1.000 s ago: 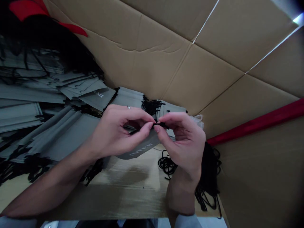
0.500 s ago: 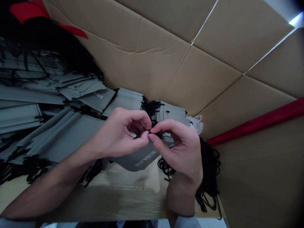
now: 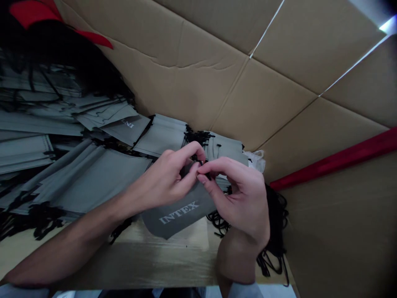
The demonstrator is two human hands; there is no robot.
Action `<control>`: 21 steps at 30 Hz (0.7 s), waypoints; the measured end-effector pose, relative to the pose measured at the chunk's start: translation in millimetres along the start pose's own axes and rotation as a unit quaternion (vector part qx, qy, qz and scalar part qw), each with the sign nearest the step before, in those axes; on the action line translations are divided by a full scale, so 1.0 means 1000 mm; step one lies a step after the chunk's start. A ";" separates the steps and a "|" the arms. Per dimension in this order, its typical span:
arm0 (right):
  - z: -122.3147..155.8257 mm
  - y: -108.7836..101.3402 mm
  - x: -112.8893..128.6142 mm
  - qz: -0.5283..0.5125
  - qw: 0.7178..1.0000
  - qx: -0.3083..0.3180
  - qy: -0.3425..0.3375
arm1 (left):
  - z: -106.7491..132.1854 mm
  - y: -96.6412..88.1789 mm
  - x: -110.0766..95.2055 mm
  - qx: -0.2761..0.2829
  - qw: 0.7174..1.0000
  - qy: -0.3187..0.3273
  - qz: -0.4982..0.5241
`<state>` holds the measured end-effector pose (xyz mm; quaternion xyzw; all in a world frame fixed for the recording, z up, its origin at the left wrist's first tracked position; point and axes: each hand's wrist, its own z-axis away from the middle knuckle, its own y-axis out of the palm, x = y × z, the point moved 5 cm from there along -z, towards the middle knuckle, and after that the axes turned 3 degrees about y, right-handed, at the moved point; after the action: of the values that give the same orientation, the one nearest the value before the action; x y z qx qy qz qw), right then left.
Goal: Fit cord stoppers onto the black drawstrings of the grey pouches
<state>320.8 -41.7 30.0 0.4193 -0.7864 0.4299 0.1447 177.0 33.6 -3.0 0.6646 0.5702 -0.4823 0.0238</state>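
Note:
A grey flat pouch (image 3: 180, 217) with white "INTEX" lettering hangs tilted beneath my hands. My left hand (image 3: 173, 174) is closed, thumb and forefinger pinching a black cord (image 3: 201, 163) at the pouch's upper corner. My right hand (image 3: 238, 194) meets it fingertip to fingertip, its thumb and forefinger pinched on the same cord. The fingers hide most of the cord and the pouch's top edge. To the right of my right wrist lies a bundle of loose black cords (image 3: 274, 223).
Stacks of grey pouches with black cord ends (image 3: 102, 178) cover the left side. Smaller stacks (image 3: 163, 132) stand against the cardboard wall (image 3: 192, 87). A clear plastic bag (image 3: 257, 160) and a red strip (image 3: 335, 159) are at the right.
The pouch has swung down and left, so its whole lettering now shows. My left hand has turned slightly, and both hands have shifted a little right.

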 end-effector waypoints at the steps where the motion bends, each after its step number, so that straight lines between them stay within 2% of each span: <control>1: 0.000 0.001 0.000 -0.003 1.000 -0.002 0.001 | 0.000 0.001 -0.002 0.006 1.000 0.011 -0.018; 4: 0.000 0.004 -0.006 -0.042 0.998 -0.019 0.036 | 0.000 0.003 -0.006 0.021 0.996 0.066 -0.057; 7: -0.005 0.008 -0.019 -0.150 0.983 -0.025 0.103 | -0.001 0.005 -0.006 -0.001 0.990 0.117 -0.084; 12: -0.015 0.021 -0.041 -0.370 0.908 0.042 0.193 | -0.001 0.003 -0.009 -0.073 0.974 0.193 -0.097; 17: -0.014 0.028 -0.046 -0.472 0.851 0.101 0.208 | 0.004 0.001 -0.015 -0.057 0.982 0.180 -0.014; 21: -0.011 0.033 -0.045 -0.510 0.828 0.125 0.196 | 0.008 -0.001 -0.019 -0.063 0.985 0.154 0.042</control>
<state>321.1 0.2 -8.1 0.6823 -0.3552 0.4629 0.4405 173.0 15.0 6.1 0.7511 0.5682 -0.3361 -0.0023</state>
